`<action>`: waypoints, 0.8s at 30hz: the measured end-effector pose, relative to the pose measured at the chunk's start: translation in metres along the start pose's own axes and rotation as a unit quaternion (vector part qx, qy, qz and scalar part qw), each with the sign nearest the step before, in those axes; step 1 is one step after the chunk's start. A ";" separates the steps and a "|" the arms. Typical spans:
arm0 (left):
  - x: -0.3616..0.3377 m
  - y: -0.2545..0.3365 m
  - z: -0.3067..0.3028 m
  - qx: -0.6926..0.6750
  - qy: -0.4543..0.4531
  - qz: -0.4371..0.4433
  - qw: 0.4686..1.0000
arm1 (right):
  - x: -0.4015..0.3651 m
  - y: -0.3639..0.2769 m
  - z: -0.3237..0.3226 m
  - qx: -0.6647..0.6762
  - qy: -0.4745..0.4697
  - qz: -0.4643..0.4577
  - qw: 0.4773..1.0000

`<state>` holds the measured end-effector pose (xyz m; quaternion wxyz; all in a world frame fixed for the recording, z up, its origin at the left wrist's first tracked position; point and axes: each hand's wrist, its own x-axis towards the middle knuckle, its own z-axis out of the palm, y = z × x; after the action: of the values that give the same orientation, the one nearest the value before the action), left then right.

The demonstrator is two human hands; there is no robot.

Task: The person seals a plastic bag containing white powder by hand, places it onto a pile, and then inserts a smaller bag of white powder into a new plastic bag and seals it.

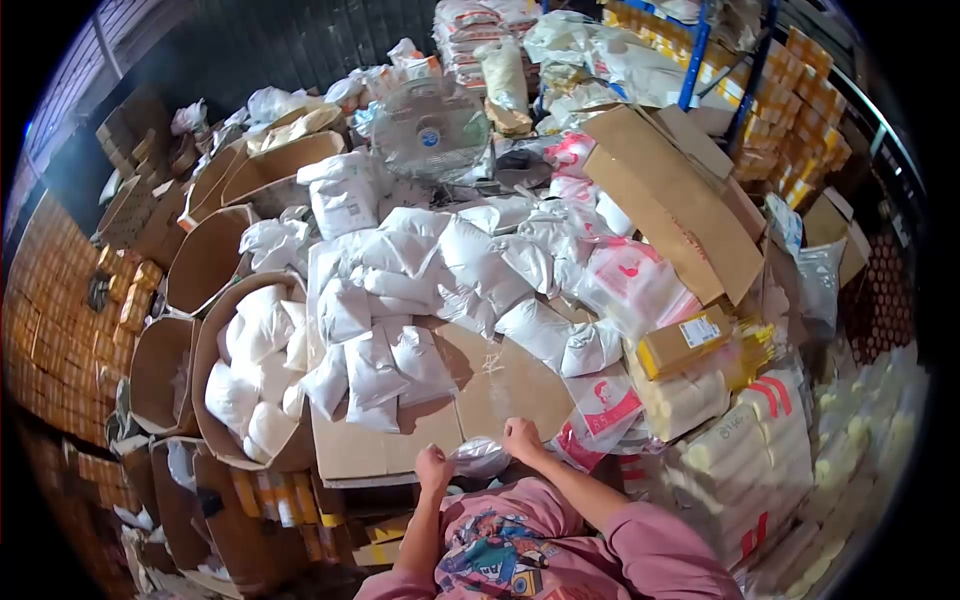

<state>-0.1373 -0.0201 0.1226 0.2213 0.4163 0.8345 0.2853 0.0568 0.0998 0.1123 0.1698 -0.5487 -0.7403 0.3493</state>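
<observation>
1. On my feed, the left hand (432, 468) is curled into a closed grip on the left edge of a small clear crumpled plastic bag (480, 458).
2. The right hand (522, 438) has its fingers folded down in a tight grip on the bag's right edge, so the bag is held between both hands.
3. I see the bag at the near edge of a flat brown cardboard sheet (500, 385), just ahead of the pink printed shirt (500, 540).
4. Farther along the sheet lies a heap of white filled plastic pouches (420, 290), apart from both hands.
5. To the left, a round brown cardboard drum (208, 345) holds more white pouches.
6. To the right, a yellow rectangular carton with a white label (685, 340) rests on stacked white sacks with red stripes (760, 440).
7. At the back, behind the heap, I can make out a round grey wire fan (432, 128).
</observation>
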 end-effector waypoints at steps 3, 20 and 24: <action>0.012 0.002 -0.003 -0.023 -0.016 -0.041 0.999 | 0.005 -0.022 -0.012 -0.024 -0.052 0.057 0.997; 0.022 -0.010 0.001 -0.094 -0.127 -0.153 0.975 | 0.009 -0.017 0.007 0.030 -0.093 0.228 0.969; 0.026 -0.010 0.002 -0.027 -0.108 -0.102 0.989 | 0.013 -0.023 -0.005 0.017 -0.120 0.235 0.964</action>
<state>-0.1565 -0.0034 0.1113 0.3493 0.3512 0.8357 0.2373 0.0390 0.1100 0.1303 0.0017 -0.6584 -0.5993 0.4554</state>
